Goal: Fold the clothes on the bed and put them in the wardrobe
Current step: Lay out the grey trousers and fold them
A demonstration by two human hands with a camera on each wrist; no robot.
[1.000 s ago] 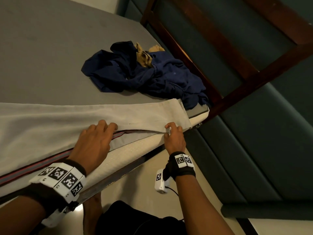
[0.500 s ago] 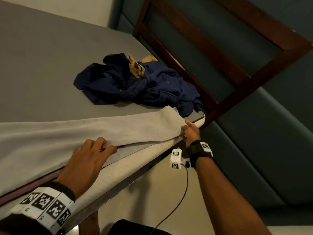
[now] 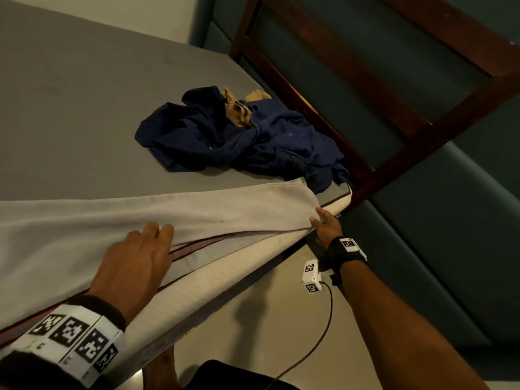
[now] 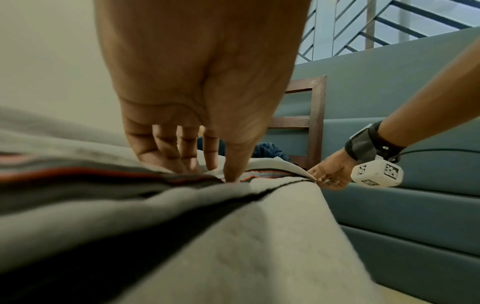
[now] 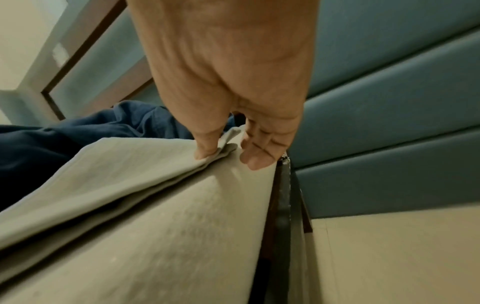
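Observation:
Beige trousers (image 3: 211, 209) lie stretched along the near edge of the grey bed (image 3: 84, 108). My left hand (image 3: 157, 232) rests flat on the middle of the leg, fingers straight and pressing the cloth down (image 4: 207, 164). At the bed's corner, my right hand (image 3: 320, 220) pinches the hem of the trousers (image 5: 116, 170), thumb on top and fingers beneath (image 5: 226, 152). A crumpled pile of dark blue clothes (image 3: 253, 142) with a tan garment (image 3: 239, 111) in it lies further back, near the headboard.
The dark wooden headboard frame (image 3: 365, 80) runs along the bed's right end, with teal padded wall panels (image 3: 450, 220) behind it. The white mattress side (image 3: 225, 277) drops to a pale floor (image 3: 253, 319). A cable hangs from my right wrist camera (image 3: 311, 275).
My right hand has slid along the trouser leg away from the left hand, out to the hem at the bed's corner. My left hand has stayed pressed on the leg.

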